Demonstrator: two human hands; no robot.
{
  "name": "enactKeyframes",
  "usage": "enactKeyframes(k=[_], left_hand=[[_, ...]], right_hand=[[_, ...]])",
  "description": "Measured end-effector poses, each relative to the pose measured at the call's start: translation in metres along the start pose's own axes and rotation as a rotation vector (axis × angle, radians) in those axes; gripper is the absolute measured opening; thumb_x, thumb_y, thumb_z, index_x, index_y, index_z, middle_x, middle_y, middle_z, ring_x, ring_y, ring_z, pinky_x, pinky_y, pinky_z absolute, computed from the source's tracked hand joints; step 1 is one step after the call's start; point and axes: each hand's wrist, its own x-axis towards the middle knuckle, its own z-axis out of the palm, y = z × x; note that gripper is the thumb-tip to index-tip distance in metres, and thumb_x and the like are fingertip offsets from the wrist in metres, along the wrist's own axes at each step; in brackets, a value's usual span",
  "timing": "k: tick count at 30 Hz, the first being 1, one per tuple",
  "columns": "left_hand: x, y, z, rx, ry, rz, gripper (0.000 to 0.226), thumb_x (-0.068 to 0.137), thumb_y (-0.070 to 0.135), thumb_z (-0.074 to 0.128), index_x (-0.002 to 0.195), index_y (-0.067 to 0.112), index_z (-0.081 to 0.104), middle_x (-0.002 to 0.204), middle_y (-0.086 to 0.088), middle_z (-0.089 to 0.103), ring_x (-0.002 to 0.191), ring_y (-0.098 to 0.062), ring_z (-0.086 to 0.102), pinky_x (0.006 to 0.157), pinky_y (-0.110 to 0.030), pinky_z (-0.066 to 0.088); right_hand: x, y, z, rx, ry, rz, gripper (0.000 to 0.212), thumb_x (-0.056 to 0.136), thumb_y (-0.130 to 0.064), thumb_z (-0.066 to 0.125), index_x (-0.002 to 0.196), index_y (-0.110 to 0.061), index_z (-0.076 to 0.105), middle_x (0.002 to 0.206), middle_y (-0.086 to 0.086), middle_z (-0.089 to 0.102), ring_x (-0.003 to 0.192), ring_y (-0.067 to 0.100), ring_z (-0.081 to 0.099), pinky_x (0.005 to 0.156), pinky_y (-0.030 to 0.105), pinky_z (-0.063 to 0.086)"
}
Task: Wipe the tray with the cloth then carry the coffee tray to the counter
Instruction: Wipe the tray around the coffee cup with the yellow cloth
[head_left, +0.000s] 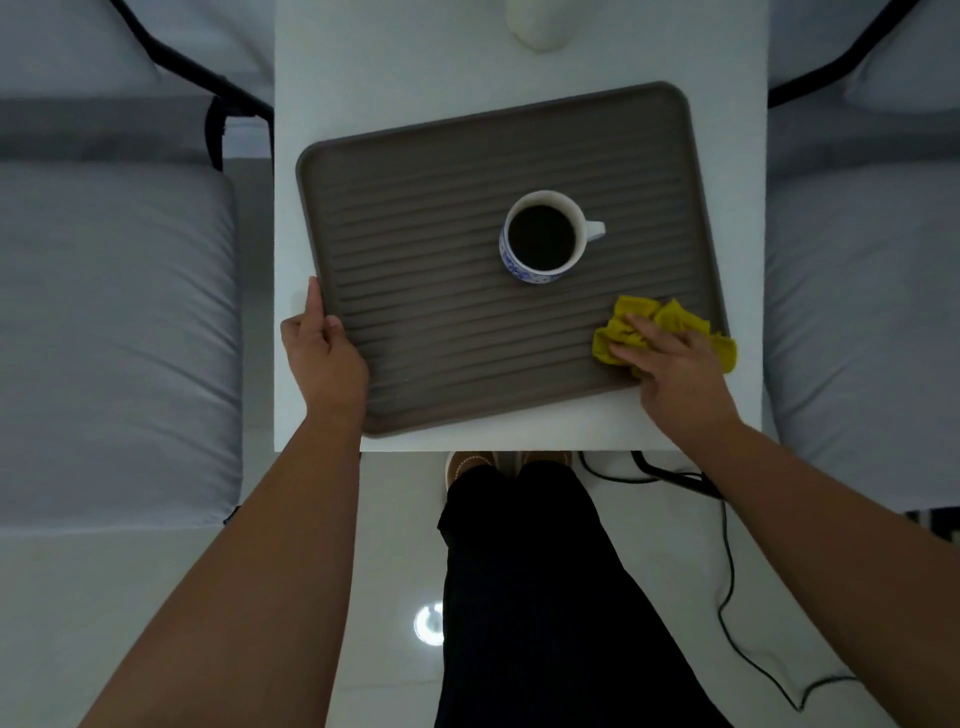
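Note:
A brown ribbed tray (415, 249) lies slightly askew on a small white table (395, 88). A white cup with blue pattern (543, 239), full of dark coffee, stands near the tray's middle, handle to the right. My left hand (324, 345) grips the tray's near left edge, thumb on top of the rim. My right hand (670, 364) presses down on a crumpled yellow cloth (675, 317) at the tray's near right corner; part of the cloth hangs over the rim.
A pale rounded object (537, 23) stands at the table's far edge. Grey cushioned seats (114, 322) with black frames flank the table on both sides. A black cable (727, 571) trails over the white floor at the right, beside my dark-trousered legs (540, 597).

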Motion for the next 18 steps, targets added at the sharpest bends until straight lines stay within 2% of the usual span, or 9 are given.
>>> enactKeyframes(k=[2, 3, 5, 6, 9, 12, 15, 18], left_hand=[[-0.001, 0.005, -0.002, -0.001, -0.01, -0.051, 0.046, 0.099, 0.011, 0.037, 0.143, 0.025, 0.039, 0.11, 0.0, 0.038, 0.1, -0.01, 0.044, 0.094, 0.002, 0.027], [-0.003, 0.009, -0.003, -0.006, 0.003, -0.093, 0.046, 0.098, 0.012, 0.039, 0.142, 0.027, 0.04, 0.111, -0.002, 0.039, 0.104, -0.014, 0.046, 0.102, -0.008, 0.03], [-0.01, 0.018, -0.003, 0.052, 0.062, -0.133, 0.046, 0.096, 0.014, 0.045, 0.14, 0.028, 0.043, 0.119, -0.008, 0.04, 0.114, -0.024, 0.043, 0.109, -0.029, 0.032], [-0.018, 0.023, -0.003, 0.135, 0.084, -0.102, 0.047, 0.095, 0.016, 0.048, 0.14, 0.028, 0.043, 0.124, -0.011, 0.04, 0.115, -0.028, 0.041, 0.108, -0.033, 0.03], [-0.055, 0.045, 0.007, 0.272, 0.024, 0.061, 0.049, 0.092, 0.019, 0.052, 0.139, 0.027, 0.043, 0.129, -0.012, 0.039, 0.109, -0.028, 0.037, 0.099, -0.037, 0.03], [-0.097, 0.063, 0.035, 0.267, -0.186, 0.219, 0.042, 0.089, 0.022, 0.053, 0.129, 0.03, 0.053, 0.116, -0.007, 0.045, 0.102, -0.019, 0.037, 0.091, -0.032, 0.029], [-0.128, 0.076, 0.075, 0.315, -0.363, 0.383, 0.04, 0.083, 0.036, 0.05, 0.121, 0.028, 0.061, 0.105, -0.007, 0.054, 0.092, -0.027, 0.049, 0.087, -0.032, 0.033], [-0.143, 0.093, 0.111, 0.369, -0.45, 0.391, 0.038, 0.086, 0.038, 0.056, 0.122, 0.028, 0.06, 0.109, -0.005, 0.054, 0.094, -0.028, 0.047, 0.087, -0.035, 0.037]], right_hand=[[0.001, -0.007, -0.006, 0.154, 0.052, 0.081, 0.045, 0.076, 0.002, 0.046, 0.11, -0.012, 0.07, 0.131, 0.023, 0.056, 0.108, 0.045, 0.059, 0.095, 0.048, 0.045], [0.001, -0.011, -0.012, 0.249, 0.056, 0.107, 0.044, 0.078, 0.005, 0.049, 0.115, -0.011, 0.068, 0.133, 0.024, 0.053, 0.118, 0.04, 0.055, 0.101, 0.042, 0.041], [0.002, -0.014, -0.029, 0.369, 0.042, 0.17, 0.048, 0.082, 0.001, 0.05, 0.126, -0.014, 0.06, 0.14, 0.02, 0.048, 0.129, 0.03, 0.045, 0.109, 0.027, 0.032], [0.001, -0.01, -0.037, 0.373, 0.064, 0.225, 0.051, 0.082, -0.004, 0.049, 0.13, -0.015, 0.056, 0.14, 0.017, 0.048, 0.13, 0.028, 0.044, 0.11, 0.028, 0.031], [-0.003, 0.022, -0.047, 0.412, 0.194, 0.531, 0.052, 0.083, -0.009, 0.05, 0.134, -0.013, 0.049, 0.135, 0.017, 0.05, 0.126, 0.03, 0.046, 0.108, 0.039, 0.035], [-0.012, 0.046, -0.049, 0.632, 0.107, 0.815, 0.053, 0.085, -0.023, 0.065, 0.135, -0.021, 0.048, 0.134, 0.012, 0.048, 0.127, 0.025, 0.045, 0.106, 0.038, 0.038], [-0.023, 0.052, -0.048, 0.671, 0.011, 0.791, 0.049, 0.082, -0.033, 0.07, 0.129, -0.026, 0.054, 0.116, 0.006, 0.045, 0.117, 0.024, 0.049, 0.098, 0.037, 0.043], [-0.026, 0.055, -0.043, 0.458, 0.106, 0.628, 0.05, 0.079, -0.046, 0.062, 0.125, -0.029, 0.057, 0.116, 0.015, 0.051, 0.111, 0.031, 0.051, 0.099, 0.042, 0.041]])
